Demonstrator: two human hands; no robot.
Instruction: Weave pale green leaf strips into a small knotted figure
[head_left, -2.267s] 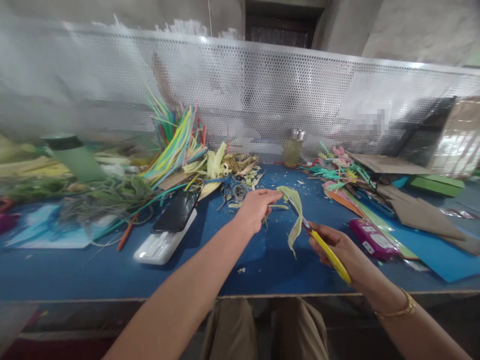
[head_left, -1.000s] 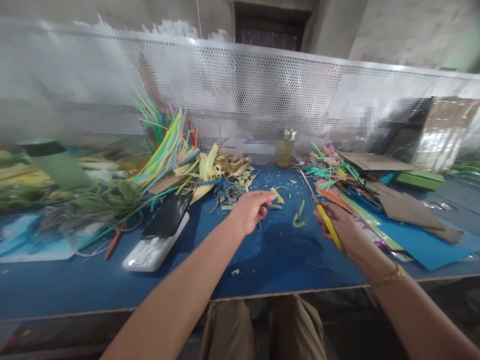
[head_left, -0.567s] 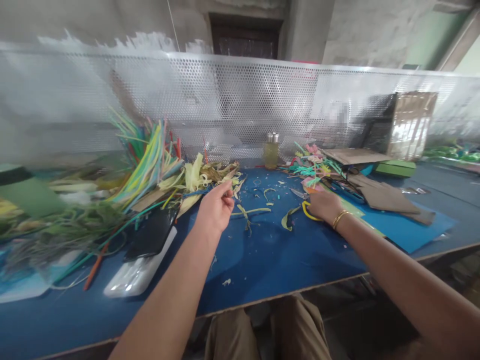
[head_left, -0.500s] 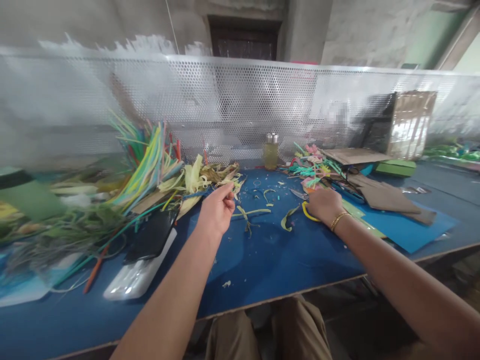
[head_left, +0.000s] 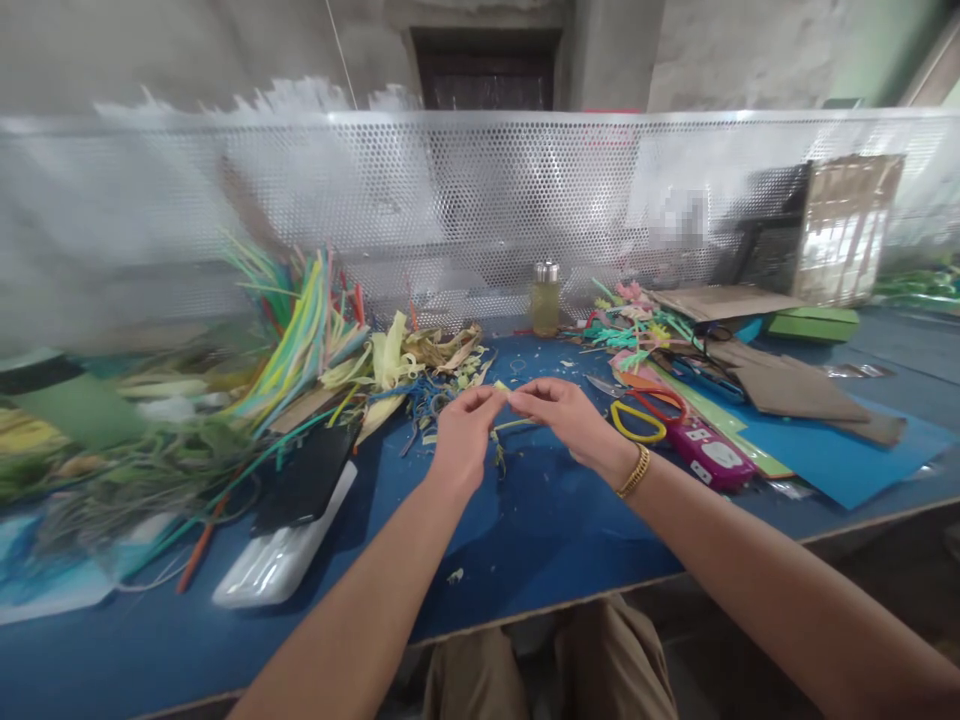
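Both my hands meet above the middle of the blue table, fingertip to fingertip. My left hand (head_left: 466, 428) pinches a small pale yellow-green piece (head_left: 502, 387), which looks like a bit of leaf or husk. The fingers of my right hand (head_left: 559, 408) are closed against the same piece from the other side. Scissors with yellow and red handles (head_left: 639, 422) lie to the right of my right hand, apart from it. A magenta device with a white print (head_left: 709, 455) rests beside their handles. Under my hands a pale green stem (head_left: 516, 425) shows partly.
At left stand a bundle of coloured strips (head_left: 296, 340), dried husks (head_left: 390, 360), a black phone (head_left: 304, 485) and a white case (head_left: 277, 570). A glass jar (head_left: 546, 300) is at the back before the perforated metal screen (head_left: 465, 200). Cardboard pieces (head_left: 795, 388) and blue sheets (head_left: 847, 465) lie right.
My right hand has let go of the scissors, leaving them on the table, and moved left to my left hand. My left hand has shifted slightly right and down.
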